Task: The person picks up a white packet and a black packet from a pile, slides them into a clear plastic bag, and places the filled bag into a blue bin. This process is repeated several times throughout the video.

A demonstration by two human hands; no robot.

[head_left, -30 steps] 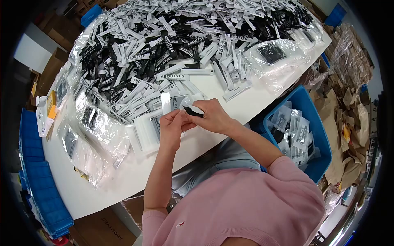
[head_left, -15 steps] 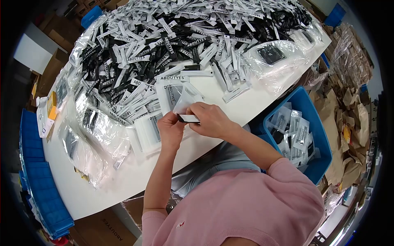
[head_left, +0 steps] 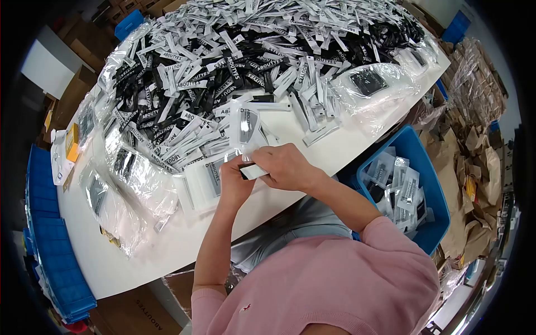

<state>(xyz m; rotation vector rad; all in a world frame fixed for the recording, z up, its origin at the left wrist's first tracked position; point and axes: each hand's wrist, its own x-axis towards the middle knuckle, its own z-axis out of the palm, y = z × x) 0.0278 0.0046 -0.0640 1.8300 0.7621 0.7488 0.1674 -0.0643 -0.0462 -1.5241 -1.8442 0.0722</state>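
Observation:
My left hand (head_left: 233,181) and my right hand (head_left: 285,166) meet at the near edge of the white table (head_left: 167,245). Between them they hold a small clear plastic bag (head_left: 244,127) that stands upright above the fingers. A black and white label strip (head_left: 251,171) is pinched between both hands at the bag's lower end. Just left of my left hand lies a stack of flat clear bags (head_left: 198,180). Behind the hands spreads a huge pile of black and white "ABOUTYES" label strips (head_left: 245,50).
A blue bin (head_left: 410,190) holding several filled bags stands at my right, below the table edge. Crumpled clear bags (head_left: 120,190) lie at the table's left, another (head_left: 371,84) at the right. Blue crates (head_left: 47,245) stack on the far left; brown paper (head_left: 480,156) piles on the right.
The clear bag has opened up and risen above my fingers. The strip has turned level and dropped toward the table edge, with both hands moving slightly nearer to me.

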